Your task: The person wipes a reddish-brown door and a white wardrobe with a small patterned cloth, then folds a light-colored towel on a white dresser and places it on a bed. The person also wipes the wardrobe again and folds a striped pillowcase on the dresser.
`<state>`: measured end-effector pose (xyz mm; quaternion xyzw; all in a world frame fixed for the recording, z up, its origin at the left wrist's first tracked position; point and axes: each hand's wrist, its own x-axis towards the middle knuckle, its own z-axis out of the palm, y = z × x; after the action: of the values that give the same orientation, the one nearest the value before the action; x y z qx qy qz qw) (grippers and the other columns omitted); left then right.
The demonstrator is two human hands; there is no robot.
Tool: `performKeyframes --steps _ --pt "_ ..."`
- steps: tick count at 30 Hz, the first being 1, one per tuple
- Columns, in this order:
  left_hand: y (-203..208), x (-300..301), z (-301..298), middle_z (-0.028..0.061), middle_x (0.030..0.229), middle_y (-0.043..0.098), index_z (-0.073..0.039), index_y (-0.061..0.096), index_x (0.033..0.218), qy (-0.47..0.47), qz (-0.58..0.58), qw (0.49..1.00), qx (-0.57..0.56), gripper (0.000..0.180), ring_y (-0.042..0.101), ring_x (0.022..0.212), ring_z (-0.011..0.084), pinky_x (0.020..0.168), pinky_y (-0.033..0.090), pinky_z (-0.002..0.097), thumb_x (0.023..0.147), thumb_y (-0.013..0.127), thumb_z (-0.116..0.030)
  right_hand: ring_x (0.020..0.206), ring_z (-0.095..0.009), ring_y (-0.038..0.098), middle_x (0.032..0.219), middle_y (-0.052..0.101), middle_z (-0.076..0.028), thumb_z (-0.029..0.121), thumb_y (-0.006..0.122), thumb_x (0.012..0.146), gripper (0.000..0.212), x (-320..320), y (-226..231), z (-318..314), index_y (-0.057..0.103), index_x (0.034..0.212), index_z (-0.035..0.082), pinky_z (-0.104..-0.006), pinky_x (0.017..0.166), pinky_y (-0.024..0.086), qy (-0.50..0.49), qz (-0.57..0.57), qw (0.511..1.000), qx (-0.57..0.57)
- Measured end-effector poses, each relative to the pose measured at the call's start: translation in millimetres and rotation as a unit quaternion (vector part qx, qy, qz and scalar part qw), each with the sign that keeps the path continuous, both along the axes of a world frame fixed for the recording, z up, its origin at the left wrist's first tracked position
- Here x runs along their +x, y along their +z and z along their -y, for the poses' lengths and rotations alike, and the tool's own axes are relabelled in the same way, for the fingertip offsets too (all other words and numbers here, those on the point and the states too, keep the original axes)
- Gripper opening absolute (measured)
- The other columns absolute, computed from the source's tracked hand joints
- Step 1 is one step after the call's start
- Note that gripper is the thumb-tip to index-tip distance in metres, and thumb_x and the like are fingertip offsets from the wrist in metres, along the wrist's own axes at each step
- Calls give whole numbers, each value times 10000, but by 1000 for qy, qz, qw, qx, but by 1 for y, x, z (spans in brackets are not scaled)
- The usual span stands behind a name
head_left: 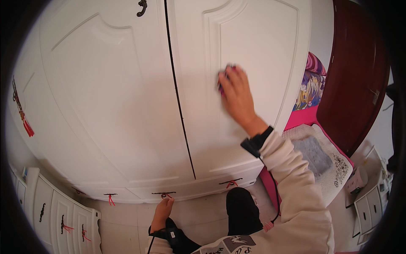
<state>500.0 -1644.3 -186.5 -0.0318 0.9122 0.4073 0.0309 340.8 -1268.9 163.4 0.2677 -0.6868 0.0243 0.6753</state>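
Note:
A white wardrobe door (258,127) with a moulded panel fills the right of centre. My right hand (237,91) presses a small dark purple and pink cloth (220,80) against this door, beside the panel's left moulding. The hand is slightly blurred, and most of the cloth lies under the fingers. Low in front, my left hand (162,213) hangs with its fingers curled together, nothing visible in it. Its fingertips appear close to a dark drawer handle (163,194) tied with red ribbon; whether they touch it, I cannot tell.
A white drawer cabinet (55,211) stands at lower left. To the right are a bed with a pale quilted cover (334,156), a grey cushion (314,154) and a dark red door (351,76). My knee (243,211) is close to the wardrobe's base. A red tassel (27,127) hangs at left.

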Motion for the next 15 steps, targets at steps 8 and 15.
performKeyframes --steps 8,15 --pt "0 -3 -6 274 1073 679 7 667 1152 10 35 999 -20 613 629 1085 427 930 481 462 950 511 -551 1302 -386 457 1412 498 -143 61 566 875 448 37 -186 -14 578 1323 81 -529 1065 409 4 206 971 124" --pt "-8 -6 -3 270 1106 674 15 657 1163 -14 30 999 -25 625 617 1102 435 943 476 471 949 512 -554 1322 -354 452 1424 495 -129 137 640 857 482 23 -143 -14 575 1334 110 -519 1091 382 12 154 977 146"
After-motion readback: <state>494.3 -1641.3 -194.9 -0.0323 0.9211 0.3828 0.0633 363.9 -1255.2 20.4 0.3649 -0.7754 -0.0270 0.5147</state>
